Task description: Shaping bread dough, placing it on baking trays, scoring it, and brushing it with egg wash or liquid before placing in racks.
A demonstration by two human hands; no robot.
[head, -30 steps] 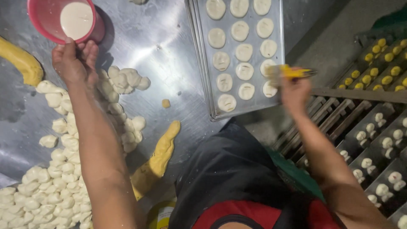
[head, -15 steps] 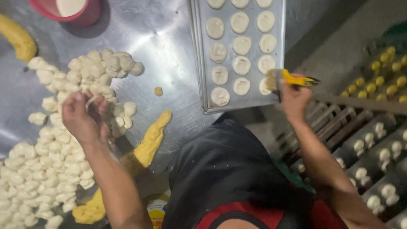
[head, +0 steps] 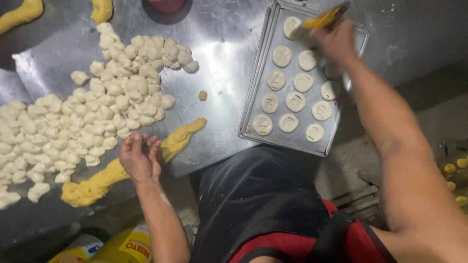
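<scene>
My left hand (head: pixel 140 157) rests with fingers spread at the near edge of a big heap of small white dough pieces (head: pixel 92 117), touching a long yellow dough strip (head: pixel 131 163). My right hand (head: pixel 336 41) is blurred over the far end of a metal baking tray (head: pixel 253 104) and grips a yellow-handled tool (head: pixel 324 19). Flattened round dough discs (head: pixel 295 100) lie in rows on the tray. One small dough ball (head: pixel 202 95) sits alone between heap and tray.
The steel table (head: pixel 219 44) carries more yellow dough (head: pixel 22 14) at the far left and a pink bowl (head: pixel 165 5) at the top edge. Yellow packets (head: pixel 122 246) lie below the table. I wear a dark apron (head: pixel 263 204).
My left hand has come back from the pink bowl to the near edge of the dough heap. My right hand with the yellow tool moved along the tray to its far end.
</scene>
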